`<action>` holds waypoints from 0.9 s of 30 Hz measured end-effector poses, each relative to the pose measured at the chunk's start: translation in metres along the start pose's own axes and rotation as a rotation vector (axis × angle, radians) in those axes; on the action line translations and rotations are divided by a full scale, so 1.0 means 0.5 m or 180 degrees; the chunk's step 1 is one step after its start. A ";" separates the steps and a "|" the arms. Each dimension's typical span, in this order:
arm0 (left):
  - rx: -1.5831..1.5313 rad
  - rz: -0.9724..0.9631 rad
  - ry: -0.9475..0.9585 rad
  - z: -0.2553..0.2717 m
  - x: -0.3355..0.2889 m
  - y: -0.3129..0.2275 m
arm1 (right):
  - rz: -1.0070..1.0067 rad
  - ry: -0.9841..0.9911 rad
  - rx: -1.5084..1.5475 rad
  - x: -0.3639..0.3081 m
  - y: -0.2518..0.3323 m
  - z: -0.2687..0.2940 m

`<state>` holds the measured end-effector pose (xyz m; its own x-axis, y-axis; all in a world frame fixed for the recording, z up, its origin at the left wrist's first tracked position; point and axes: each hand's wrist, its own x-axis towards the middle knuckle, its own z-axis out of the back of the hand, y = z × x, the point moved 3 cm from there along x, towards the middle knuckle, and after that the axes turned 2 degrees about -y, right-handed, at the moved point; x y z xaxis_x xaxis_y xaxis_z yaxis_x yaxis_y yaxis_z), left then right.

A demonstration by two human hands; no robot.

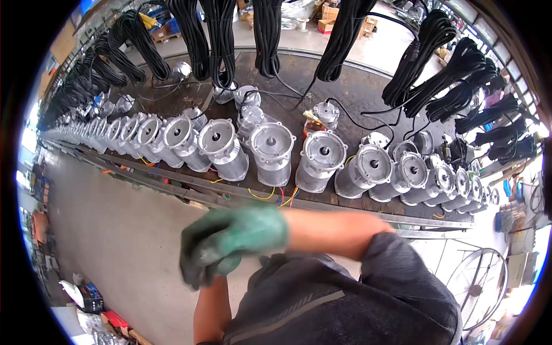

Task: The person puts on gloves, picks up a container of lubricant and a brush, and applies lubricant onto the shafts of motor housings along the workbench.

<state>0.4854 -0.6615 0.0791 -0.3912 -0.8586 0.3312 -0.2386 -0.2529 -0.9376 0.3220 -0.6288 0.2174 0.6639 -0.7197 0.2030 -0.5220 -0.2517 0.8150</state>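
Observation:
My right forearm crosses in front of my body, and my right hand [233, 236] wears a green glove with dark fingers. Its fingers are curled downward and blurred by motion; what they close on is hidden. My left forearm rises from below to the same spot, and my left hand [229, 264] is mostly covered by the right one, only a bit of green glove showing. Both hands are over the floor, short of the bench edge. Nearest beyond them stand silver electric motors [272, 155] in a long row, open flanged ends up, yellow, red and blue wires [282, 196] at their bases.
Bundles of black cable [267, 40] hang above the dark bench [167, 95], some cables running down to smaller silver housings [326, 115] behind the motors. A metal rail [190, 192] follows the bench's front edge. A large fan [477, 287] stands at right; boxes [92, 298] lie at lower left.

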 end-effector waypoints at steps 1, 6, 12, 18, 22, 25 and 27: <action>0.0072 -0.0073 0.0221 -0.007 0.001 -0.012 | 0.0361 -0.0032 -0.0917 -0.032 0.061 0.016; 0.0736 0.1402 0.0162 0.061 -0.089 0.055 | -0.1997 -0.1932 -0.4866 -0.231 0.272 0.271; 0.1703 0.2242 -0.0067 0.179 -0.317 0.188 | -0.4924 -0.1404 -0.5255 -0.439 0.202 0.707; 0.2250 0.2798 -0.0108 0.212 -0.500 0.222 | -0.4612 -0.2271 -0.5169 -0.437 0.147 0.773; 0.1902 0.3089 -0.0550 0.206 -0.569 0.211 | -0.4708 -0.2549 -0.5431 -0.458 0.078 0.850; 0.1894 0.3214 -0.0600 0.224 -0.621 0.222 | -0.4688 -0.2789 -0.5496 -0.459 0.047 0.869; 0.1798 0.3242 -0.0715 0.235 -0.647 0.232 | -0.4564 -0.2806 -0.5582 -0.465 0.027 0.880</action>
<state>0.6888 -0.4656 -0.1494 0.0042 -0.8231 -0.5678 0.5406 0.4796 -0.6912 -0.0748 -0.7495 -0.0577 -0.4621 -0.7691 -0.4415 0.8865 -0.4143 -0.2061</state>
